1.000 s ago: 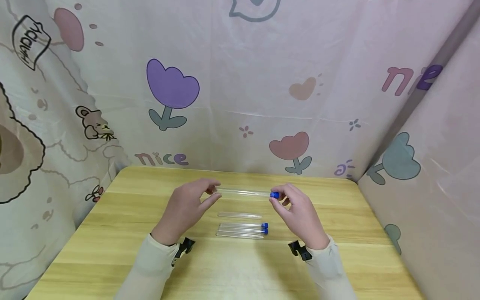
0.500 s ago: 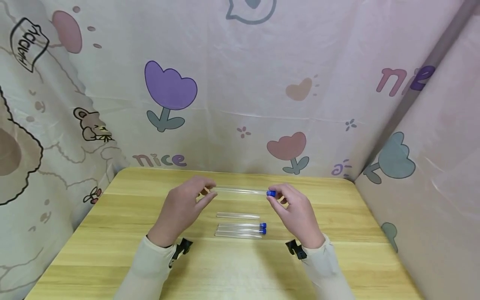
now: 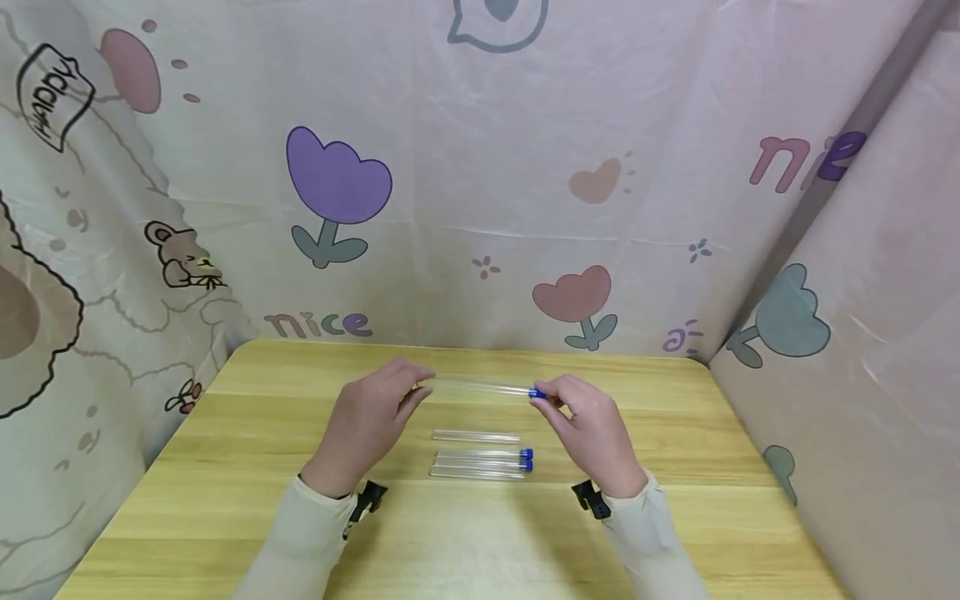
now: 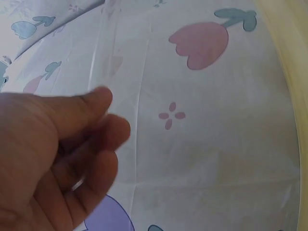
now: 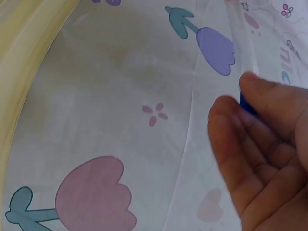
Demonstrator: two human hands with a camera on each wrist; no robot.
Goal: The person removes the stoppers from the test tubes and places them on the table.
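A clear test tube (image 3: 483,386) with a blue cap (image 3: 536,393) is held level above the table, between both hands. My left hand (image 3: 369,421) pinches its far left end between thumb and fingers. The left wrist view shows the thumb and curled fingers of that hand (image 4: 72,139) at the faint, see-through tube (image 4: 101,53). My right hand (image 3: 596,427) pinches the blue cap at the other end. In the right wrist view, only a sliver of the cap (image 5: 247,105) shows between the thumb and index finger.
On the wooden table (image 3: 480,550), a clear tube (image 3: 476,437) lies crosswise below the held one. Nearer me lie clear tubes (image 3: 480,463) side by side, with two blue caps (image 3: 527,460) at their right ends. A printed curtain (image 3: 450,167) hangs behind the table.
My right fingers now cover more of the blue cap, and the tube's right end has tipped slightly lower. The tubes on the table stay put.
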